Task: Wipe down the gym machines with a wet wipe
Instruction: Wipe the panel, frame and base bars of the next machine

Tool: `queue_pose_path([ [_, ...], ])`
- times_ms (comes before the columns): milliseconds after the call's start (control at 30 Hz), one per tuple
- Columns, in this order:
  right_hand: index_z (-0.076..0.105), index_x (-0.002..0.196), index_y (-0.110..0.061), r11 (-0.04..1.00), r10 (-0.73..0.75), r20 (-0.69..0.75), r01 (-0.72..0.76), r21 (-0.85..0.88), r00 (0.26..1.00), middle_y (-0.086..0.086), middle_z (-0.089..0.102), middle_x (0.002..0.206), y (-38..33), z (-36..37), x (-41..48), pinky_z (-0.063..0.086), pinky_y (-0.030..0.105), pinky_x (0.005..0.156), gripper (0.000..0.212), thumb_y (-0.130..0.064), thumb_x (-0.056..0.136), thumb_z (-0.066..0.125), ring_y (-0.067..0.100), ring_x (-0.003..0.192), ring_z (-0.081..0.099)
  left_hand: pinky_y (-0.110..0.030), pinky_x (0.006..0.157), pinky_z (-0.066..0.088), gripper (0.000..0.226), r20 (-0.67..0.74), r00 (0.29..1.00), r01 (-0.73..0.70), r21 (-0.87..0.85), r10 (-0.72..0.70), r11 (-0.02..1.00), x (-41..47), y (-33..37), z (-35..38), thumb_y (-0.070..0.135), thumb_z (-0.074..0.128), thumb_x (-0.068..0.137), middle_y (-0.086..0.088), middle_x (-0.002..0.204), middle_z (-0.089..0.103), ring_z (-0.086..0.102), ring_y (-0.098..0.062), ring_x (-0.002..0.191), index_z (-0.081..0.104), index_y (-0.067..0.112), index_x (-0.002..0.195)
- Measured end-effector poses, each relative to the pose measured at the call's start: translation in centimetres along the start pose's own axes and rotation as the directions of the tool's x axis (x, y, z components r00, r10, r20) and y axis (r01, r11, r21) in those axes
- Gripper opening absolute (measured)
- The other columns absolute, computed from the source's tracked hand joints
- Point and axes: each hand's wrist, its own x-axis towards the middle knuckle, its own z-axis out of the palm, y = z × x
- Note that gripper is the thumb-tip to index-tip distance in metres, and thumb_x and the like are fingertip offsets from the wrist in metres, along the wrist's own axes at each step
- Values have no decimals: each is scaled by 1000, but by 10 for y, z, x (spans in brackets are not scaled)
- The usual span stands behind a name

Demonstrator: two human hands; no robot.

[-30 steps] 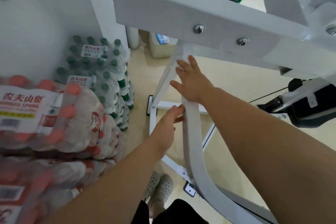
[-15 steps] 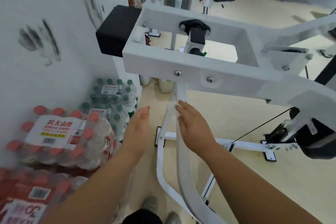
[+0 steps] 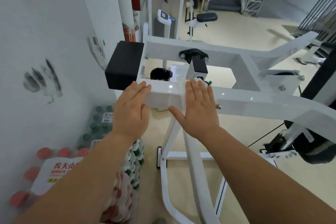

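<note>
Wet wipe point(image 3: 182, 92) mostly hidden under right hand point(image 3: 198, 109); bottle pks point(image 3: 54, 169) blurred.

Pale beige floor point(image 3: 236, 29). A white gym machine point(image 3: 189, 155) stands on it. Beside it, stacked shrink-wrapped packs of green-capped water bottles point(image 3: 98, 123) and red-capped water bottles point(image 3: 54, 169) sit against the wall point(image 3: 45, 23).

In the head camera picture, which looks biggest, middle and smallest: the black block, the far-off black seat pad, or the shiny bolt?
1. black block
2. black seat pad; it is far away, so really it may be bigger
3. shiny bolt
</note>
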Motion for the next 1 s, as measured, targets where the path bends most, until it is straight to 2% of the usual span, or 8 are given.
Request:
queue_pose_path([
  [233,11,163,-13,981,-195,0,195,-13,981,7,8,171,-41,4,4,4,48,128,94,-76,95,24,26,158,2,-35,98,45,45,-141,984,-131,-161,109,978,16,-16,-5,14,36,84,-11,115,69,56,-25,109,70,4,112],
  [467,22,159,-14,962,272,-37,-272,5,962,9,20,167,34,-3,-11,4,49,127,105,-88,85,18,28,156,8,-20,94,41,40,-165,974,-193,-229,158,954,23,-24,-4,9,38,84,-12,108,71,59,-27,98,73,2,102],
  [533,19,159,-13,951,311,-29,-310,6,950,11,18,167,15,-2,-5,-1,51,126,112,-92,80,14,32,156,5,-18,93,40,40,-162,976,-183,-248,146,951,24,-25,-3,10,38,84,-11,107,72,59,-26,97,73,2,101],
  [600,15,161,-13,975,223,-26,-222,11,975,13,13,169,-17,0,3,-6,52,126,115,-93,79,6,34,156,0,-19,91,41,40,-154,978,-179,-256,142,950,27,-24,-5,10,38,84,-10,106,72,59,-25,96,74,3,101],
  [700,12,163,-18,1000,20,-33,-20,14,999,12,9,170,-64,6,10,-5,54,125,99,-84,88,9,35,157,-1,-21,91,42,42,-134,980,-178,-277,145,944,26,-25,-9,11,37,86,-9,108,71,59,-24,98,73,2,108],
  [867,18,162,-29,994,-84,-77,89,59,993,2,17,169,-57,13,4,2,49,125,65,-58,104,9,26,157,6,-17,101,39,46,-91,987,-153,-328,130,932,21,-29,-16,15,36,89,-11,118,67,57,-19,109,66,0,121],
  [933,29,158,-33,997,21,-135,-11,77,991,-1,29,166,-34,12,2,6,45,126,58,-52,106,13,24,155,18,-17,107,37,46,-68,986,-166,-341,151,925,23,-34,-20,17,36,91,-12,124,65,55,-19,116,64,1,124],
  [1000,40,154,-34,974,202,-148,-182,134,968,-2,38,162,-19,8,7,7,41,125,58,-49,104,15,24,152,24,-32,115,36,47,-19,982,-186,-309,189,933,24,-42,-22,18,36,93,-10,133,63,53,-22,127,64,3,128],
])
